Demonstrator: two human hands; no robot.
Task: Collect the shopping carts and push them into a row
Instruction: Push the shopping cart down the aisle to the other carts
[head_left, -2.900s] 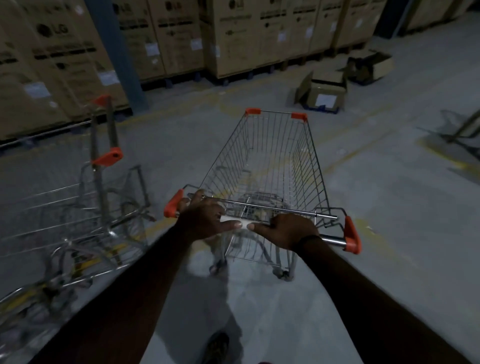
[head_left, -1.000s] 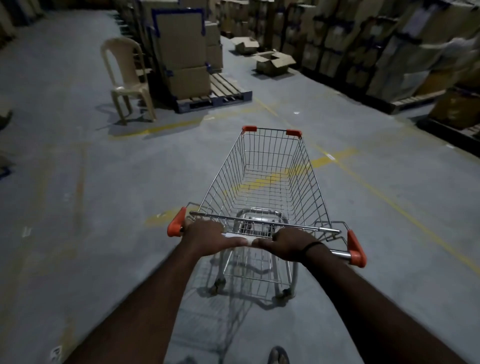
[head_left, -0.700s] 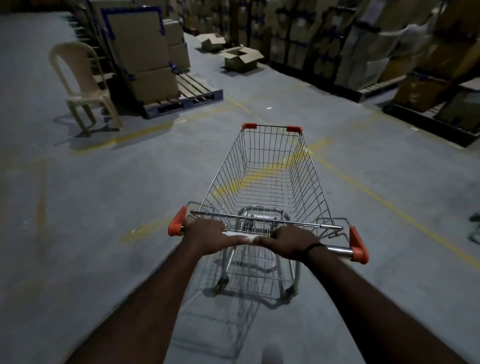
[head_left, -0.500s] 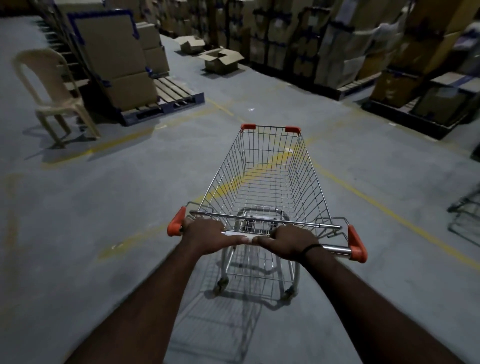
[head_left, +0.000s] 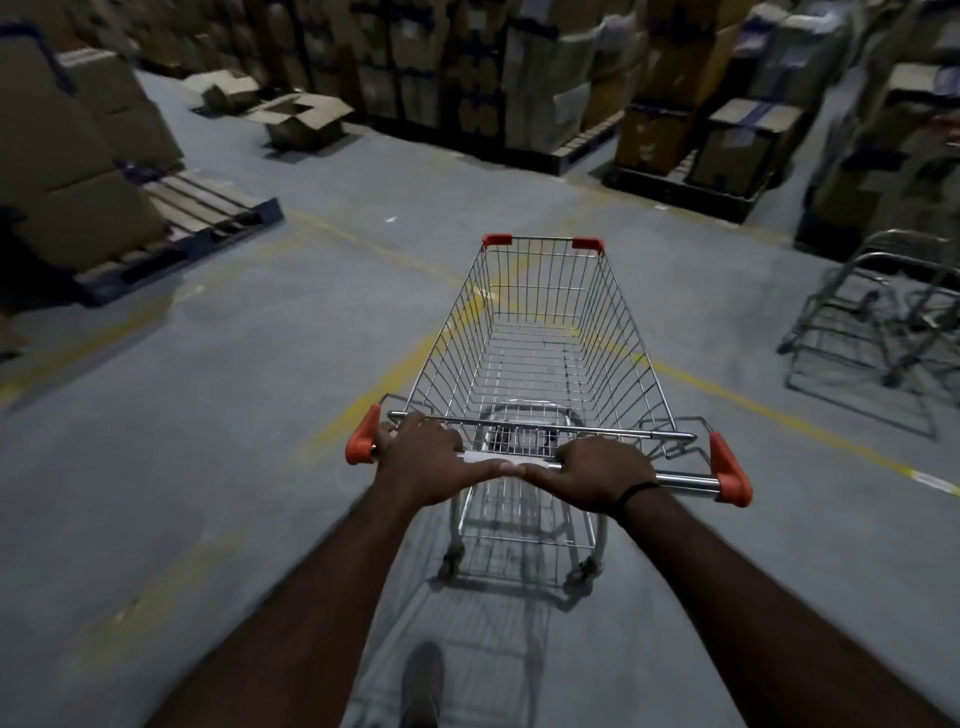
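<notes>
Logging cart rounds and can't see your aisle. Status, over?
Gripping the handle: left hand and right hand. The cart is empty, upright. The other carts ahead right, bare floor between.

We wear a thin black band (head_left: 638, 491) around our right wrist, just behind the right hand (head_left: 605, 475). Our forearms (head_left: 311, 597) are bare as far as they show. Well below the band and leftward, one dark, blurred shoe (head_left: 422, 680) appears.

dim warehouse aisle
grey concrete floor (head_left: 208, 415) with yellow lines (head_left: 779, 417); stacked cardboard boxes (head_left: 545, 78) behind, a half-bare pallet (head_left: 208, 208) at left.
</notes>
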